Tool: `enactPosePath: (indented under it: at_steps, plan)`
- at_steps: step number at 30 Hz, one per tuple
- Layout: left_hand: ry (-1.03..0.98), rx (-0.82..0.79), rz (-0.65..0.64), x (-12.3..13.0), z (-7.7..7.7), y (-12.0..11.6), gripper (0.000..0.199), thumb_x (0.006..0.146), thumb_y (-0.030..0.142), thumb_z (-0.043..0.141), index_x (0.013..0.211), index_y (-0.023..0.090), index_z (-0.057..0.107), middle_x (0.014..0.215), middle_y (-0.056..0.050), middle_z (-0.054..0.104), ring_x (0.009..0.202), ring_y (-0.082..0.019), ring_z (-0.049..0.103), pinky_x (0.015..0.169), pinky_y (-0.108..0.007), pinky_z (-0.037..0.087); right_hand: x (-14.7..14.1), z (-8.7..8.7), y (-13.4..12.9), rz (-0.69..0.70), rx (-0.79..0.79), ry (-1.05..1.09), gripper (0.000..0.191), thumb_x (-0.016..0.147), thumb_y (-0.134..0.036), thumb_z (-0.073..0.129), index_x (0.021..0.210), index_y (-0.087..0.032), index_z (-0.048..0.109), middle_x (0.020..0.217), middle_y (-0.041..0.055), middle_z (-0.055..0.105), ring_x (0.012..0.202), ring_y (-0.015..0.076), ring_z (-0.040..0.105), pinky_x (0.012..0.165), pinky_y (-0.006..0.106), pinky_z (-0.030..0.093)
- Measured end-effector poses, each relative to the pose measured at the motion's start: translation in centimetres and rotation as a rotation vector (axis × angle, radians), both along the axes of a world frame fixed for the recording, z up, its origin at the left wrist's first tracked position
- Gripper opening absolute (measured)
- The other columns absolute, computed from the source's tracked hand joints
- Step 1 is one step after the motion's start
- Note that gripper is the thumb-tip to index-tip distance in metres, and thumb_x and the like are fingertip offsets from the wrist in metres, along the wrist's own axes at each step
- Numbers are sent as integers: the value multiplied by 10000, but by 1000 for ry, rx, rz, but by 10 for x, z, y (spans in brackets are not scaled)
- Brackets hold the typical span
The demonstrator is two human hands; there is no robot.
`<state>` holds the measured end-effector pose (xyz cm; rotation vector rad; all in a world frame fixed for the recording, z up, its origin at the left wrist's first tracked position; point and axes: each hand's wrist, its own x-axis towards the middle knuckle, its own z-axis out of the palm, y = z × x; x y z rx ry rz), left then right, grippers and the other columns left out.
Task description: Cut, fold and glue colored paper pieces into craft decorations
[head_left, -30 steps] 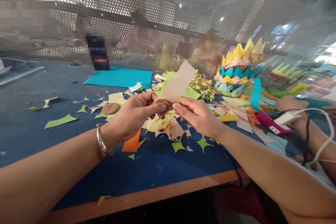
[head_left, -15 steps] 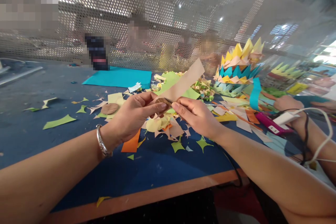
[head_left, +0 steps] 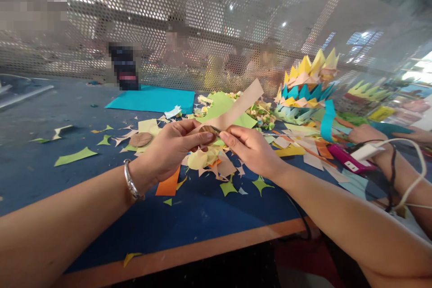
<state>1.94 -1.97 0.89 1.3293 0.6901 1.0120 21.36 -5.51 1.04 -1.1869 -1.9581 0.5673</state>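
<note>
Our left fingers (head_left: 199, 139) pinched one brown disc (head_left: 206, 131) and one beige strip (head_left: 243, 101); our right fingers (head_left: 232, 141) pinched one slim dark item (head_left: 216, 129). One perforated screen (head_left: 151, 65) bordered the blue desk (head_left: 202, 216).

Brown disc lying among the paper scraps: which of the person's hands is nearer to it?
Left. The left hand is just right of the disc, holding another brown piece; the right hand is farther right, beyond the left.
</note>
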Motion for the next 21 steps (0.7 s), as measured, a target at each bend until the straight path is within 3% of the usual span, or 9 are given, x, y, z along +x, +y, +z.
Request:
enactPosePath:
  at_steps: [21]
  plan:
    - [-60,-5,-24,2,1,0,105,736,190,773,636,172,745,669,-6,643,629,-109,505,614,-268,389,-2,-1,-1,-9,-29,69,417,960,-544,500,719,-205,482,601,-49,369,554,106,332,535,290,272]
